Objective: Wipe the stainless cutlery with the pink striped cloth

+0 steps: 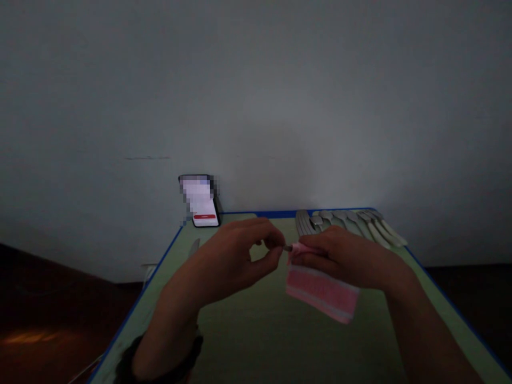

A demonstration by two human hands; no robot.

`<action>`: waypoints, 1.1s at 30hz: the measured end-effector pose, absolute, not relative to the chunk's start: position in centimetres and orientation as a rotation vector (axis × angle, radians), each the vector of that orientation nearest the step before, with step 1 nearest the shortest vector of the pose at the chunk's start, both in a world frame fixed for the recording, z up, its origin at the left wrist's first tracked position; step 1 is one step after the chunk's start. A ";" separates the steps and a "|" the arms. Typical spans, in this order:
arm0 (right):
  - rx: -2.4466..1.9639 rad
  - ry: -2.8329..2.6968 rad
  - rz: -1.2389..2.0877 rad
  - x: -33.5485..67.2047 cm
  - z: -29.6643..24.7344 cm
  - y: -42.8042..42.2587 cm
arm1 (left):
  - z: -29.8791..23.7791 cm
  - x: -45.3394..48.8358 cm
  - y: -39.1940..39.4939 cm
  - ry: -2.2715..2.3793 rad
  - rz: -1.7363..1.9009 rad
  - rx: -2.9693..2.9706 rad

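Left hand (pixel 236 256), fingers toward three o'clock: grip pinched on slim utensil (pixel 287 248). Right hand (pixel 348 256), toward ten o'clock: grip closed on pink towel (pixel 322 296) around utensil.

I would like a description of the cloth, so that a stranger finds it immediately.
Find the green table with blue edges, against the wall. Above it, right of centre, the right hand grips the cloth, its lower end hanging down. Its pink colour sets it apart from the cutlery behind.
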State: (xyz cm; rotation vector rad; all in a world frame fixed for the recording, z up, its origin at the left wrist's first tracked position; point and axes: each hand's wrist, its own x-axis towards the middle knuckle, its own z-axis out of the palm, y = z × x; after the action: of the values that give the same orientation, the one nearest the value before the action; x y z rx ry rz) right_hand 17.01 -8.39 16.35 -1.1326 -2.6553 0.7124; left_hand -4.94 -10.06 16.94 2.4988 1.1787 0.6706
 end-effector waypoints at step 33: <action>-1.135 -2.708 0.720 16.9 16.4 -8.3 | 17.1 -5.1 -9.9 1.131 0.572 2.537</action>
State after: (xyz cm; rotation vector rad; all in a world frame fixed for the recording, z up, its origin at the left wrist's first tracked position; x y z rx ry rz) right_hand 16.94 -8.29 16.39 -1.1347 -2.7084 0.7205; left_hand -5.06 -9.91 17.14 2.5368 1.1311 0.5718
